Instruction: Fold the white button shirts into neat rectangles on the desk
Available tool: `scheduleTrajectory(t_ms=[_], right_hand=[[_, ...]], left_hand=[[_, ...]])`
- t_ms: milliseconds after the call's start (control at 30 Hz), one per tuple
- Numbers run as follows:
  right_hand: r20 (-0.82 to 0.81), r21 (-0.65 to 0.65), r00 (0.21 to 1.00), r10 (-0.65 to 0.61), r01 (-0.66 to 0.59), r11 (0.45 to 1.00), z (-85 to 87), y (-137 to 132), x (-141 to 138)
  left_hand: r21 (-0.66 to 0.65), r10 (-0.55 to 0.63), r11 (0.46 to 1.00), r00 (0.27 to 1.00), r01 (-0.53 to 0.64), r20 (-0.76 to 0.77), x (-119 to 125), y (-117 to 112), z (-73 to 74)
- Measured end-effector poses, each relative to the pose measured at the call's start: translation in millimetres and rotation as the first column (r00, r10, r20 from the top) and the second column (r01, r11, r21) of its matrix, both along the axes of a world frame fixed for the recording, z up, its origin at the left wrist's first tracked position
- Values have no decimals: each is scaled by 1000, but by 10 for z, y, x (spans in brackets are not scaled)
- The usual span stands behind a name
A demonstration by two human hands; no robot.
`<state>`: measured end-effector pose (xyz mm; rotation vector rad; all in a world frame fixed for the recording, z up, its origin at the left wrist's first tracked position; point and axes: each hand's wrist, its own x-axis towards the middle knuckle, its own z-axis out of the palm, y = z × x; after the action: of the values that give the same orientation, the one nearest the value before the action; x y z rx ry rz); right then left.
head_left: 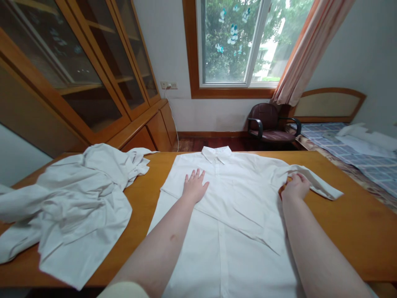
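A white collared shirt (235, 207) lies flat on the wooden table (356, 223), collar away from me. Its left sleeve is folded across the chest. My left hand (194, 185) rests flat on that folded part near the left shoulder, fingers spread. At the shirt's right side, my right hand (296, 186) pinches the fabric where the short right sleeve (316, 182) sticks out over the table.
A heap of crumpled white garments (74, 203) covers the table's left part. Beyond the table stand a wooden glass-door cabinet (93, 82), a dark armchair (269, 122) under the window, and a bed (350, 149) with white cloth at the right.
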<state>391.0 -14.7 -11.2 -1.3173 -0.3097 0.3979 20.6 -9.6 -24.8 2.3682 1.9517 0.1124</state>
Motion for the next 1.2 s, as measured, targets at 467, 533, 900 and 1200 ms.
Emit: scheduleTrajectory(t_ms=[467,533,900,1200], right_hand=[[-134,144,902,410,-392,909,73,-16,237],[-61,137,922,382,-371,918,102,-14,204],[331,-123,802,497,-486,865,288,-363,-533],[289,-847,-122,949,-496,194,372,-482,-880]], left_hand=[[-44,-19,999,1000,19,13,-35,-3,57],[-44,-20,999,1000,21,7,-36,0,55],[-43,-21,999,1000,21,5,-30,5,54],[-55,-20,998,1000,21,24,-38,5,60]])
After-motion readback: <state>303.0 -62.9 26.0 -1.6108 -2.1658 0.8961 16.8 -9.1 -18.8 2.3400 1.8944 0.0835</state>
